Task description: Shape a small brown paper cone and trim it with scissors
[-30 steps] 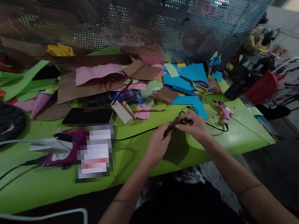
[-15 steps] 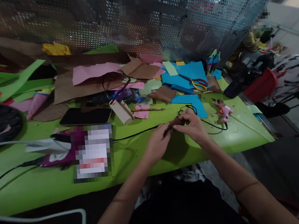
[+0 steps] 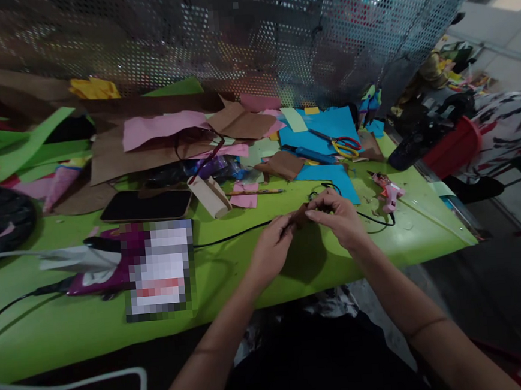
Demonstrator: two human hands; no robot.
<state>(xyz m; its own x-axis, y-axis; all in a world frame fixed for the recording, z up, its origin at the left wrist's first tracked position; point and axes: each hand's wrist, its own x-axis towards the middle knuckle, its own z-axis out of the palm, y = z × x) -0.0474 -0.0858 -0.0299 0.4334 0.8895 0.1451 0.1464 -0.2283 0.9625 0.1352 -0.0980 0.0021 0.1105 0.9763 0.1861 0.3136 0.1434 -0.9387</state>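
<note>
Both my hands meet above the front of the green table (image 3: 72, 330). My left hand (image 3: 271, 251) and my right hand (image 3: 341, 215) pinch the two ends of a small brown paper piece (image 3: 299, 215), held just above the tabletop. A black cord (image 3: 236, 236) runs under my hands. A pink glue gun (image 3: 389, 192) lies to the right of my right hand.
Brown, pink, blue and green paper scraps cover the back of the table. Scissors (image 3: 342, 145) rest on blue paper (image 3: 327, 126). A dark phone (image 3: 146, 205), a cardboard roll (image 3: 209, 196) and a purple tool (image 3: 103, 261) lie left. A perforated metal screen stands behind.
My hands keep their hold on the brown paper piece and shift only slightly; the view has drifted a little.
</note>
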